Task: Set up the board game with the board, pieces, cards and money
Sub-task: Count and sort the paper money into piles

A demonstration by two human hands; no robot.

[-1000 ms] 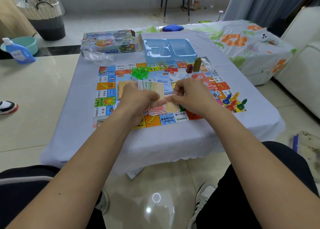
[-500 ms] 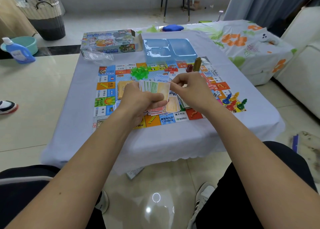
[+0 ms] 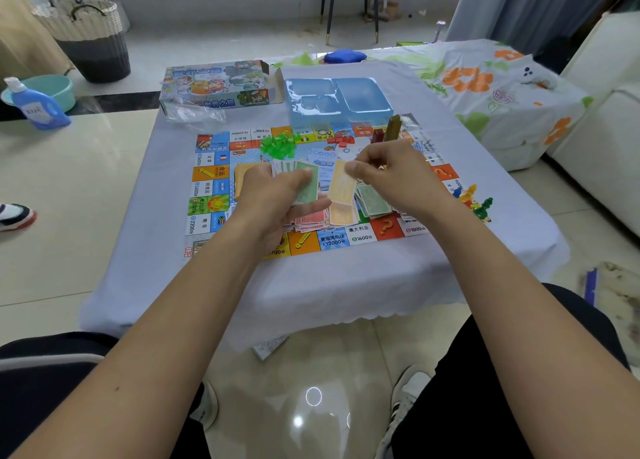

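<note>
A fanned stack of green paper banknotes [image 3: 304,184] is gripped in the left hand [image 3: 277,202], thumb laid across the top note, while a single yellow paper banknote [image 3: 341,184] is pinched at its upper edge between thumb and fingertips of the right hand [image 3: 391,178]. Both hands are held close together, just above the middle of the colourful square game board [image 3: 207,195], which lies flat on the table covered with a pale lilac cloth [image 3: 346,285].

The money appears to be in the course of being sorted by colour. The yellow note is best lowered onto the yellow pile [image 3: 341,214] directly beneath it, edges squared, with the fan kept firmly held so no note slips out. The red pile [image 3: 308,219] and the loose green pile [image 3: 372,204] lie touching or overlapping the yellow one, so a careless drop could mix them.

A heap of translucent green plastic houses [image 3: 277,145] and small red plastic houses [image 3: 341,139] sit on the far half of the board, and coloured plastic pawns [image 3: 474,198] stand at its right edge, near the right wrist; these could be knocked by a wide sweep. An orange card stack [image 3: 244,178] lies left of the left hand. Beyond the board are the empty-looking pale blue plastic tray insert [image 3: 339,101] and the printed cardboard game box [image 3: 214,84].
</note>
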